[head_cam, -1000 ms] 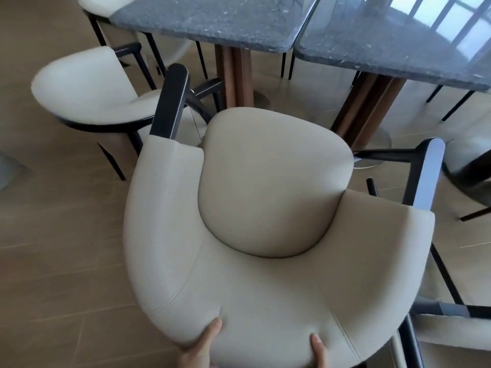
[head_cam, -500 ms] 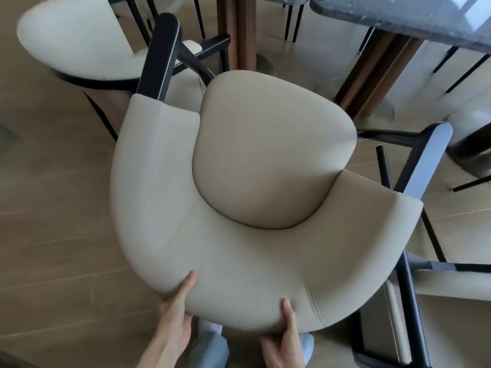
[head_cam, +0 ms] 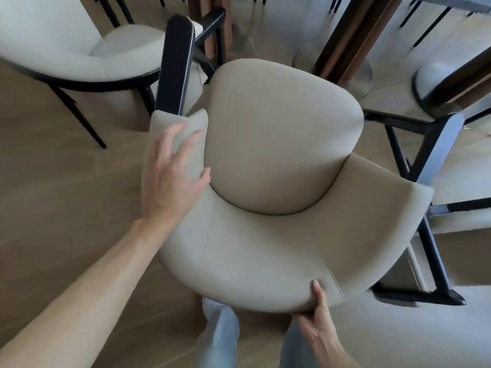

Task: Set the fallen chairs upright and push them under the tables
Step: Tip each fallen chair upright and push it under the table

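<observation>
A beige upholstered armchair (head_cam: 281, 144) with black arms stands upright right in front of me, its curved back toward me. My left hand (head_cam: 172, 168) hovers with spread fingers over the left side of the backrest, close to the black left arm (head_cam: 175, 65). My right hand (head_cam: 317, 322) grips the lower rim of the backrest, thumb on top and fingers hidden underneath. Beyond the chair are the brown table pedestals (head_cam: 353, 35), with only a sliver of the grey tabletop (head_cam: 451, 2) showing at the top right.
A white chair (head_cam: 79, 49) stands close on the left, nearly touching the armchair's left arm. Another chair (head_cam: 457, 83) sits at the right, and a further chair frame (head_cam: 435, 261) lies low at the right. My legs are just below the backrest. Bare wooden floor (head_cam: 53, 181) spreads to the left.
My left hand has left the backrest's lower rim and moved up over its left side, fingers spread. The right hand keeps its hold. The view has tilted further down; the tabletops are almost out of sight.
</observation>
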Demonstrator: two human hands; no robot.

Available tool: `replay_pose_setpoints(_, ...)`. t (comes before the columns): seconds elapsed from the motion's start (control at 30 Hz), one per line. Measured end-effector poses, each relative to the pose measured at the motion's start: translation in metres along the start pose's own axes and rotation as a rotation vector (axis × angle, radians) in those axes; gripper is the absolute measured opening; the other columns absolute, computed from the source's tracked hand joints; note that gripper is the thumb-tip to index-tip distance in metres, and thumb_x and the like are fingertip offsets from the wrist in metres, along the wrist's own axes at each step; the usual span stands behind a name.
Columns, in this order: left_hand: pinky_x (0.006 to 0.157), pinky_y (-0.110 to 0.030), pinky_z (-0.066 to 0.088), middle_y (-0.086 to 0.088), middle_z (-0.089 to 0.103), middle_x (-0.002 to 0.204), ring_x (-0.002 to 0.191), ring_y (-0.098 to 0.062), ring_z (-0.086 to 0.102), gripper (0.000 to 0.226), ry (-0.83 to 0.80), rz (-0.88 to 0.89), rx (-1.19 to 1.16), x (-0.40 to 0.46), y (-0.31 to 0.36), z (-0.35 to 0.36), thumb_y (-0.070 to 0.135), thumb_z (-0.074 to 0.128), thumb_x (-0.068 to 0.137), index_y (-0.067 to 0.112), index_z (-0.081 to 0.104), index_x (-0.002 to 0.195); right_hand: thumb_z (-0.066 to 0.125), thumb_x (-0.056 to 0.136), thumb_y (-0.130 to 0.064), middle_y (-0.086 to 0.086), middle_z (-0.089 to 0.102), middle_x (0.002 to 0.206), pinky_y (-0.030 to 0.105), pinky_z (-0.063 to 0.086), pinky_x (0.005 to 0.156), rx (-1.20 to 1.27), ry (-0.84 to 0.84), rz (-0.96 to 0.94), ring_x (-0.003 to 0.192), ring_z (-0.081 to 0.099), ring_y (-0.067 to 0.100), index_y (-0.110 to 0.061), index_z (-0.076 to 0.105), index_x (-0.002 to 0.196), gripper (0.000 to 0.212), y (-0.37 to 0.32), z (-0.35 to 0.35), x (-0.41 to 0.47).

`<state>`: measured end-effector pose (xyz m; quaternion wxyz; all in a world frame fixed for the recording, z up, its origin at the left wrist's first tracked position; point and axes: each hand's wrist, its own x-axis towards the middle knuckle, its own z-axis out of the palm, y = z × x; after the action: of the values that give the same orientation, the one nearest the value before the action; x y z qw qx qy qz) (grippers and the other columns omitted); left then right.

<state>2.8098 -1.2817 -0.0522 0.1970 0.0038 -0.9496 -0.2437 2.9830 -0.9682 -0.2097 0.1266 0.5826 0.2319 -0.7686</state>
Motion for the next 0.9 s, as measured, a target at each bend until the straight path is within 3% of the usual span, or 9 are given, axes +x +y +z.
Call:
replay_pose_setpoints(0.07,0.112,-0.039,0.037,-0.007,0.053,0.14,0.127,-0.03,0.05,0.06,-0.35,0.183,0.064,0.01,0.025,0.028,0.028,0.077,0.077,0.018,0.061,0.133,0.063,0.095,-0.029,0.012,0.073,0.12,0.052,0.045,0.104,0.016,0.02,0.024,0.114,0.066,0.029,-0.013,0.061,0.131,0.04,0.005,-0.001,0.001)
replay_pose_setpoints(0.17,0.117,-0.04,0.026,-0.003,0.051,0.138,0.132,-0.023,0.045,0.058,-0.957,0.251,0.331,-0.01,0.034,0.068,0.05,0.063,0.089,0.021,0.053,0.138,0.063,0.094,-0.029,0.012,0.077,0.107,0.052,0.049,0.092,0.029,-0.007,0.024,0.096,0.074,0.028,-0.014,0.063,0.123,0.033,0.006,0.002,-0.006)
replay_pose_setpoints(0.27,0.118,-0.049,0.022,-0.01,0.05,0.143,0.137,-0.027,0.041,0.063,-1.291,0.24,0.525,-0.057,0.03,0.081,0.059,0.044,0.096,0.015,0.052,0.14,0.07,0.085,-0.033,0.012,0.076,0.113,0.056,0.043,0.107,0.095,-0.021,0.032,0.111,0.065,0.028,-0.015,0.065,0.122,0.042,0.003,0.001,-0.01)
replay_pose_setpoints(0.4,0.121,-0.058,0.004,-0.017,0.036,0.155,0.146,-0.033,0.027,0.065,-1.277,0.22,0.578,-0.113,0.045,0.09,0.045,0.025,0.102,0.004,0.037,0.151,0.066,0.084,-0.049,0.013,0.073,0.121,0.063,0.034,0.113,0.121,-0.042,0.067,0.122,0.059,0.033,-0.016,0.063,0.128,0.055,-0.006,0.002,-0.008)
replay_pose_setpoints(0.47,0.12,-0.056,0.009,-0.017,0.04,0.151,0.142,-0.031,0.032,0.06,-1.295,0.218,0.527,-0.111,0.052,0.098,0.042,0.026,0.102,0.005,0.041,0.146,0.063,0.09,-0.05,0.012,0.07,0.127,0.067,0.035,0.11,0.119,-0.036,0.086,0.125,0.058,0.034,-0.021,0.061,0.132,0.051,-0.009,0.003,-0.006)
replay_pose_setpoints(0.63,0.117,-0.049,0.024,-0.014,0.052,0.142,0.136,-0.028,0.043,0.052,-1.38,0.173,0.495,-0.08,0.067,0.109,0.042,0.031,0.103,0.009,0.055,0.135,0.069,0.08,-0.044,0.008,0.077,0.109,0.065,0.036,0.11,0.11,-0.036,0.07,0.111,0.063,0.029,-0.023,0.067,0.12,0.046,-0.025,0.009,-0.016)
replay_pose_setpoints(0.7,0.116,-0.044,0.029,-0.013,0.051,0.143,0.136,-0.028,0.043,0.05,-1.406,0.173,0.492,-0.071,0.07,0.112,0.04,0.033,0.103,0.008,0.056,0.135,0.068,0.084,-0.043,0.007,0.079,0.103,0.065,0.039,0.107,0.113,-0.039,0.078,0.105,0.065,0.029,-0.025,0.069,0.116,0.037,-0.031,0.014,-0.022)
replay_pose_setpoints(0.9,0.117,-0.042,0.026,-0.012,0.049,0.147,0.139,-0.026,0.04,0.051,-1.4,0.194,0.48,-0.052,0.08,0.115,0.04,0.032,0.104,0.01,0.052,0.14,0.073,0.081,-0.041,0.005,0.078,0.109,0.053,0.051,0.087,0.072,0.011,0.064,0.106,0.066,0.026,-0.026,0.07,0.115,0.037,-0.052,0.022,-0.037)
